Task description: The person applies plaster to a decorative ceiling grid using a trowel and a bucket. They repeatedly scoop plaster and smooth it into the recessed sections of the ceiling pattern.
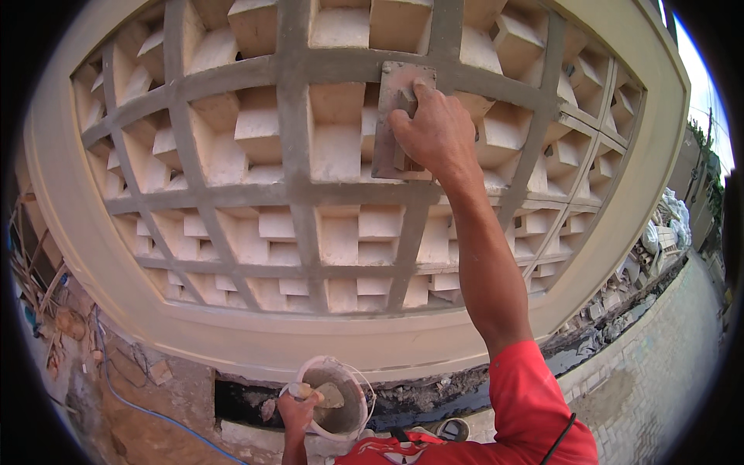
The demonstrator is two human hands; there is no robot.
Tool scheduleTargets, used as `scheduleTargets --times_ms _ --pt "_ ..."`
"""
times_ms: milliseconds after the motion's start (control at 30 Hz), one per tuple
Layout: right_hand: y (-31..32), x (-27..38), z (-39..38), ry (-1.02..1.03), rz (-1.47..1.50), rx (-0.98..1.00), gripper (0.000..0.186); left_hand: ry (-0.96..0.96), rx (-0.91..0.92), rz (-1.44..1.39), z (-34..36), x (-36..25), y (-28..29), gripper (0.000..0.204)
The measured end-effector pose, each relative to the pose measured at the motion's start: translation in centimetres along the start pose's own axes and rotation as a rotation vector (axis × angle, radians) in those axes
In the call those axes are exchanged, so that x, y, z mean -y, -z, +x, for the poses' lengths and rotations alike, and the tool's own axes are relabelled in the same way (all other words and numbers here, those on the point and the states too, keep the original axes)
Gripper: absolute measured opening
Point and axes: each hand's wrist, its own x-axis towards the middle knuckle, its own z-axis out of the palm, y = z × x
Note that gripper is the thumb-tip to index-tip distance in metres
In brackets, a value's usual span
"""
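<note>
My right hand (pixel 440 128) is closed round the handle of a rectangular plastering float (pixel 385 147), its worn pinkish plate upright against the breeze-block wall (pixel 298 167). Wet-looking grey mortar covers many of the ribs between the pale recessed blocks. Below, my left hand (pixel 297 409) grips the handle of a small trowel (pixel 332 395), whose blade is over the mouth of a white bucket (pixel 366 415). Grey mortar coats the bucket's inside. How deep the mortar lies, and whether the blade touches it, I cannot tell.
A smooth cream frame (pixel 325 337) borders the wall. Along its foot runs a dark, wet trench (pixel 240 399). On the left a blue hose (pixel 155 413) crosses dirt near scrap wood. Rubble and pale sacks (pixel 676 217) line the right side beside a paved path (pixel 659 356).
</note>
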Motion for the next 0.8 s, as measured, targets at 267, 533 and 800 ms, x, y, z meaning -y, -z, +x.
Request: scheduleTargets --times_ms 267,533,800 --pt "2.4 -1.8 2.0 0.004 -0.05 -0.149 0.058 0.0 0.016 -0.002 -0.1 0.5 -0.1 0.026" --pt "2.8 -2.9 -0.3 0.157 -0.082 -0.075 0.057 -0.002 -0.003 -0.02 0.5 2.5 -0.3 0.028" --pt "1.2 -2.1 -0.1 0.085 -0.188 0.028 0.061 0.009 0.035 -0.009 0.6 2.2 -1.1 0.028"
